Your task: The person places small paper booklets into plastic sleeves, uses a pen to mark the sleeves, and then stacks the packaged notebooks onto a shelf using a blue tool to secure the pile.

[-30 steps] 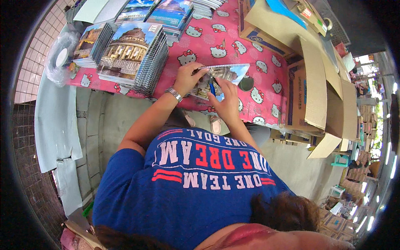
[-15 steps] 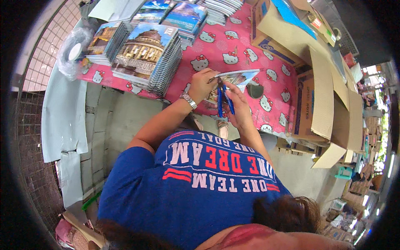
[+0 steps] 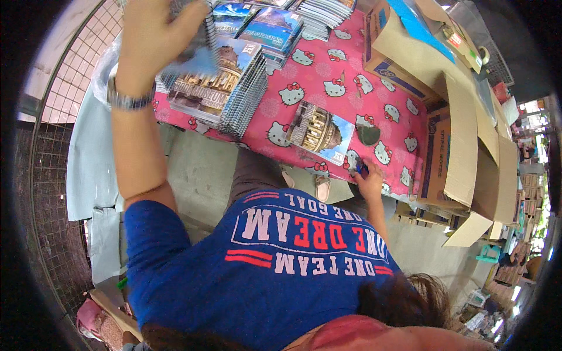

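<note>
My left hand (image 3: pixel 153 44), blurred by motion, is raised at the upper left. Its thumb lies across a smeared spiral notebook (image 3: pixel 202 55), held over the stacks; the fingers are partly hidden. Below it stands a stack of spiral notebooks (image 3: pixel 219 82) with a domed building on the top cover. Near the table's front edge, my right hand (image 3: pixel 370 180) is closed around blue-handled pliers (image 3: pixel 360 169), mostly covered by the fingers. A single notebook (image 3: pixel 321 133) with the same building cover lies flat between the stack and my right hand.
More notebook stacks (image 3: pixel 272 28) stand at the back of the table, which has a pink patterned cover (image 3: pixel 316 64). A dark green rounded object (image 3: pixel 368 136) rests beside the single notebook. Open cardboard boxes (image 3: pixel 436 155) border the right side. Wire mesh (image 3: pixel 76 52) rises at the left.
The notebook that both hands were at now lies flat on the table. My left hand has swung up and left to the stacks; my right hand has moved right and nearer with the pliers.
</note>
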Action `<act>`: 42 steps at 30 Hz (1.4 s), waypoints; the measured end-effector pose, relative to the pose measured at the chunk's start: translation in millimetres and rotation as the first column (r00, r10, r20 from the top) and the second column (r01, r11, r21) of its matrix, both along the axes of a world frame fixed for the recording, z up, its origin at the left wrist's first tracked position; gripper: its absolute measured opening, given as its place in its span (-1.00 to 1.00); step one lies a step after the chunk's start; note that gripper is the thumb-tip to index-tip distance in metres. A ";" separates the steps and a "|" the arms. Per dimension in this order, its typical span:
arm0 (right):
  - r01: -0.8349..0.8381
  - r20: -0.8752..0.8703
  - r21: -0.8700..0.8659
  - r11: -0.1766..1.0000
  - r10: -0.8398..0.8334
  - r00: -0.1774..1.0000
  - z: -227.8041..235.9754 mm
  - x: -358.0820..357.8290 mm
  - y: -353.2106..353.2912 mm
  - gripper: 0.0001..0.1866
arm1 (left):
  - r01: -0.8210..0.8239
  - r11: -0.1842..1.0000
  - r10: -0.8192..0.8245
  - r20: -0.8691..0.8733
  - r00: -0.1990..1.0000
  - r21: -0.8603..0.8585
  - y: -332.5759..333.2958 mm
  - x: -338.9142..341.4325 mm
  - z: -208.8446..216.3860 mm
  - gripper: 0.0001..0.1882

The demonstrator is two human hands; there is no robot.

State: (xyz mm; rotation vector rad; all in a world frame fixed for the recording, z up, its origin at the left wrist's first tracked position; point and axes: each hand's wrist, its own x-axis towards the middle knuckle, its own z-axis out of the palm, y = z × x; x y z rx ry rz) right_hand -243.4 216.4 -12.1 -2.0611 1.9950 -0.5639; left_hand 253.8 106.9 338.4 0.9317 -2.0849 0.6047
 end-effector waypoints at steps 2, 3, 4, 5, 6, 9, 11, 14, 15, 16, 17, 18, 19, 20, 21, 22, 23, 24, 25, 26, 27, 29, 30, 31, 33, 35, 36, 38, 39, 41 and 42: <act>-0.044 0.095 0.005 0.999 0.043 0.995 -2.0 -7.6 -12.7 -0.48 | -0.115 0.965 0.093 0.104 0.990 0.237 -38.9 8.3 -23.7 -0.63; -0.010 0.123 0.019 1.000 0.008 0.992 -0.1 -18.6 -18.8 -0.49 | -0.164 0.900 0.120 0.134 0.984 0.403 -69.5 8.2 -49.7 -0.59; -0.007 0.170 0.039 0.999 0.000 0.985 1.3 -25.0 -28.3 -0.51 | -0.246 0.796 0.165 0.192 0.967 0.554 -82.2 10.5 -67.3 -0.55; -0.059 0.077 -0.151 0.987 0.071 0.994 4.7 -30.2 -38.8 -0.57 | -0.214 0.796 0.144 0.165 0.976 0.567 -83.3 15.6 -83.4 -0.53; 0.000 0.053 -0.163 0.987 0.009 0.999 -0.7 -47.8 -53.5 -0.59 | -0.167 0.797 0.111 0.131 0.985 0.580 -86.7 18.4 -100.5 -0.50; 0.239 0.089 -0.183 0.954 -0.226 0.970 -8.0 -114.6 -80.8 -0.66 | -0.270 0.768 0.194 0.191 0.962 0.580 -70.0 35.4 -136.4 -0.45; 0.291 -0.484 -0.249 0.924 -0.379 0.789 -30.2 -222.8 -67.0 -0.63 | -0.347 0.718 0.270 0.218 0.938 0.603 -66.7 34.3 -157.1 -0.42; 0.561 -0.432 -0.301 0.771 -0.635 0.641 -40.5 -225.1 -70.3 -0.58 | -0.443 0.528 0.434 0.218 0.874 0.724 -25.0 58.7 -177.4 -0.38; 0.605 -0.458 -0.119 0.787 -0.584 0.670 -40.8 -233.1 -74.5 -0.58 | -0.325 0.532 0.407 0.100 0.908 0.782 -23.5 66.2 -189.0 -0.37; 0.582 -0.427 -0.121 0.804 -0.571 0.701 -44.0 -227.3 -78.1 -0.58 | -0.216 0.524 0.390 -0.007 0.921 0.824 -18.9 74.4 -198.3 -0.36; 0.560 -0.392 -0.122 0.819 -0.558 0.732 -47.2 -216.5 -80.4 -0.57 | -0.207 0.567 0.361 -0.016 0.932 0.797 -16.9 78.4 -198.4 -0.38; 0.540 -0.355 -0.123 0.833 -0.544 0.760 -48.0 -207.7 -83.1 -0.55 | -0.237 0.549 0.392 0.003 0.920 0.802 -12.5 81.3 -199.8 -0.39; 0.475 -0.437 -0.092 0.875 -0.464 0.771 -44.7 -212.5 -84.4 -0.64 | -0.249 0.540 0.405 0.011 0.914 0.804 -13.6 77.3 -193.4 -0.40; 0.456 -0.466 -0.130 0.880 -0.460 0.755 -46.0 -224.9 -85.0 -0.67 | -0.247 0.535 0.405 0.012 0.914 0.808 -18.6 72.4 -188.8 -0.42; 0.447 -0.501 -0.172 0.878 -0.469 0.728 -48.8 -244.1 -82.2 -0.70 | -0.266 0.575 0.385 0.031 0.923 0.774 -26.6 69.5 -190.2 -0.46; 0.430 -0.538 -0.207 0.879 -0.469 0.700 -49.9 -258.3 -77.6 -0.73 | -0.333 0.603 0.414 0.072 0.907 0.725 -31.2 62.7 -190.0 -0.48; 0.328 -0.601 -0.253 0.910 -0.414 0.684 -50.4 -253.7 -78.6 -0.75 | -0.426 0.612 0.465 0.133 0.876 0.666 -26.8 56.9 -181.0 -0.50; 0.218 -0.662 -0.294 0.931 -0.362 0.656 -45.9 -246.4 -81.8 -0.77 | -0.510 0.618 0.514 0.183 0.838 0.598 -23.2 52.0 -170.4 -0.52; 0.172 -0.701 -0.296 0.939 -0.336 0.629 -39.4 -251.8 -79.5 -0.77 | -0.393 0.753 0.423 0.070 0.904 0.527 -26.4 32.2 -157.0 -0.56; 0.127 -0.740 -0.289 0.949 -0.306 0.599 -34.1 -258.0 -70.3 -0.77 | -0.263 0.859 0.310 -0.036 0.950 0.440 -26.2 -4.8 -140.5 -0.60; 0.164 -0.619 -0.363 0.917 -0.369 0.694 -27.2 -232.7 -74.2 -0.78 | -0.174 0.925 0.221 -0.109 0.969 0.337 -13.3 -41.7 -130.3 -0.63; 0.289 -0.279 -0.451 0.844 -0.441 0.853 -7.5 -197.4 -76.1 -0.66 | 0.187 0.898 -0.091 -0.248 0.965 0.399 8.5 -119.0 -139.2 -0.71; 0.374 -0.066 -0.459 0.806 -0.451 0.890 -4.5 -199.0 -70.2 -0.54 | 0.382 0.824 -0.294 -0.261 0.919 0.419 10.6 -152.8 -162.1 -0.74; 0.502 0.017 -0.305 0.809 -0.522 0.853 8.8 -160.5 -74.2 -0.56 | 0.384 0.704 -0.340 -0.191 0.921 0.598 20.8 -177.0 -189.9 -0.65; 0.486 0.124 -0.201 0.850 -0.470 0.874 36.3 -87.1 -69.3 -0.62 | 0.271 0.622 -0.447 0.049 0.893 0.734 23.9 -209.3 -255.4 -0.62; 0.331 0.207 -0.193 0.924 -0.291 0.934 30.1 -63.0 -57.0 -0.66 | 0.205 0.656 -0.474 0.184 0.861 0.726 17.5 -218.5 -319.2 -0.60; 0.302 0.258 -0.123 0.945 -0.263 0.930 23.6 -54.7 -50.4 -0.66 | 0.177 0.676 -0.484 0.251 0.838 0.716 11.9 -221.2 -335.5 -0.59; 0.322 0.432 0.112 0.940 -0.338 0.836 29.9 -22.6 -32.8 -0.67 | 0.114 0.633 -0.474 0.266 0.839 0.766 9.4 -222.7 -343.7 -0.61; 0.313 0.524 0.253 0.915 -0.402 0.751 31.7 -11.9 -25.2 -0.68 | 0.083 0.610 -0.470 0.275 0.839 0.788 9.0 -222.6 -345.7 -0.62; 0.244 0.674 0.447 0.861 -0.503 0.542 27.0 7.9 -12.5 -0.70 | 0.123 0.572 -0.512 0.236 0.826 0.811 2.2 -219.5 -336.7 -0.66; 0.199 0.734 0.500 0.843 -0.534 0.420 21.4 19.6 -6.0 -0.71 | 0.143 0.554 -0.532 0.217 0.819 0.821 -1.7 -219.0 -332.9 -0.68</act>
